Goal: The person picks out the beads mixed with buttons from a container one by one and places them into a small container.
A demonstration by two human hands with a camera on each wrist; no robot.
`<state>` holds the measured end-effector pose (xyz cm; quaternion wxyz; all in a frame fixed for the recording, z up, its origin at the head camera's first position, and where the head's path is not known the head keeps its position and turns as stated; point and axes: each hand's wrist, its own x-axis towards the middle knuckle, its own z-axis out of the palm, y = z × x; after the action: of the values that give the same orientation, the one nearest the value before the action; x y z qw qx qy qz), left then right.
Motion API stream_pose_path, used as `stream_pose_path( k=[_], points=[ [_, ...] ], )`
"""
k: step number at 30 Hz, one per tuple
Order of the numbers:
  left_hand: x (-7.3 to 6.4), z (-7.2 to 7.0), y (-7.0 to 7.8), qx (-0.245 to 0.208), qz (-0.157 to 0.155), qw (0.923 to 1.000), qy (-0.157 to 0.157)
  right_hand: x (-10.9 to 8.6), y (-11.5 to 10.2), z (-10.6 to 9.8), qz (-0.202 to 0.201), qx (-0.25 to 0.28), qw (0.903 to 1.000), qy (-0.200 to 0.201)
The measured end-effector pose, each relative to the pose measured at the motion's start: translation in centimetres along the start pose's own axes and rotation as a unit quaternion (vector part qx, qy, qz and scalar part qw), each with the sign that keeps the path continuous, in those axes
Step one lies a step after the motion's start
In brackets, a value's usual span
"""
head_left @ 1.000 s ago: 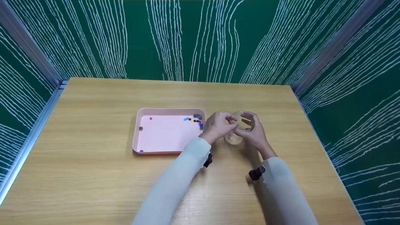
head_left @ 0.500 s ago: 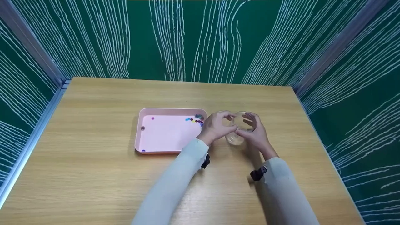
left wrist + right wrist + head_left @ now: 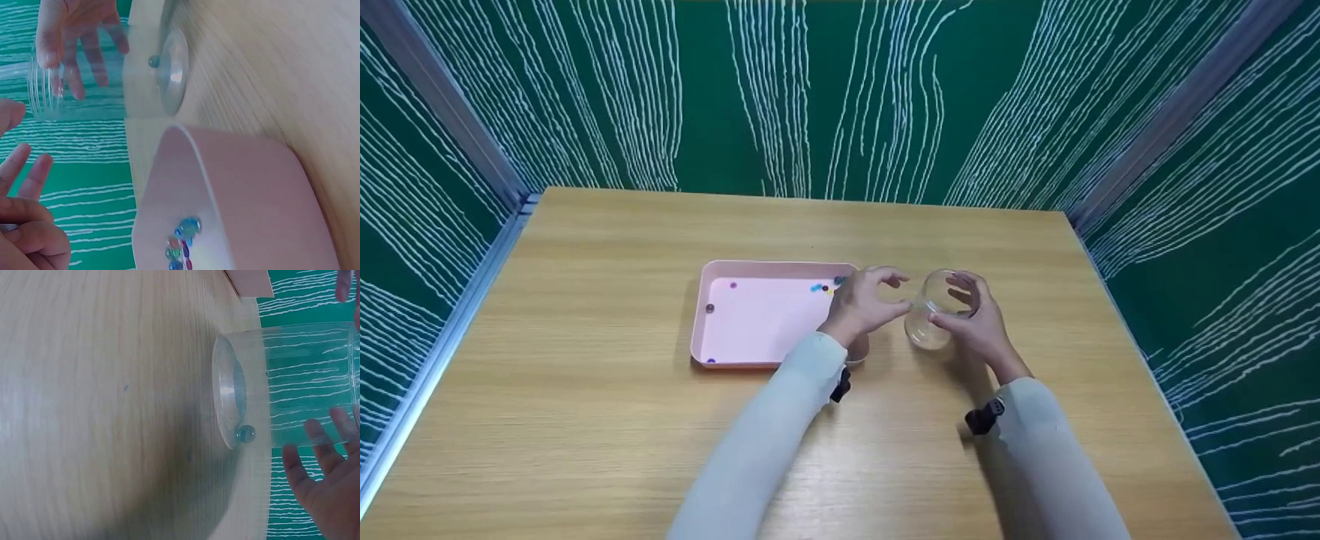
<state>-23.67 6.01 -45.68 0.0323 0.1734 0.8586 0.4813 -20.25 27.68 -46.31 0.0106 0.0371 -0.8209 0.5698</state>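
Thumb and forefinger parted, the left hand [image 3: 862, 304] hovers just beside the mouth of a clear jar [image 3: 927, 331], which the right hand [image 3: 982, 324] grips near its rim. The jar stands upright on the bench [image 3: 585, 427], a bluish marble [image 3: 246, 433] inside at its bottom. To its left, a pink tray [image 3: 757, 322] holds scattered coloured beads [image 3: 189, 227].

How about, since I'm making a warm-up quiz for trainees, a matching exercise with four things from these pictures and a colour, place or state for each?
Things
1. Jar
2. Tray
3. Marble
4. Right hand

Descriptions
A. Pink
B. Thumb and fingers around the jar's side
C. Colourless and see-through
D. Inside the jar, near its base

Right pairs: 1-C, 2-A, 3-D, 4-B
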Motion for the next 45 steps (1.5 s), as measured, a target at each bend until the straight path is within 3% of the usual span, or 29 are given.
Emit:
stream_pose_path(
  k=[15,30,39,45],
  points=[
    [0.1,-1.8,-2.8,0.048,-0.027,0.9983,0.021,-0.1,-0.3,-0.1,0.015,-0.001,0.9999,-0.007],
    [0.2,-1.8,-5.5,0.055,-0.022,0.9982,0.005,0.1,0.2,-0.2,0.004,0.019,0.9998,-0.002],
    [0.1,-1.6,-6.1,0.112,-0.032,0.9932,0.006,0.0,0.1,-0.1,-0.002,0.013,0.9999,-0.004],
    [0.0,-1.4,-6.4,0.118,-0.023,0.9927,0.014,-0.1,0.0,0.0,-0.009,0.018,0.9998,-0.004]
  ],
)
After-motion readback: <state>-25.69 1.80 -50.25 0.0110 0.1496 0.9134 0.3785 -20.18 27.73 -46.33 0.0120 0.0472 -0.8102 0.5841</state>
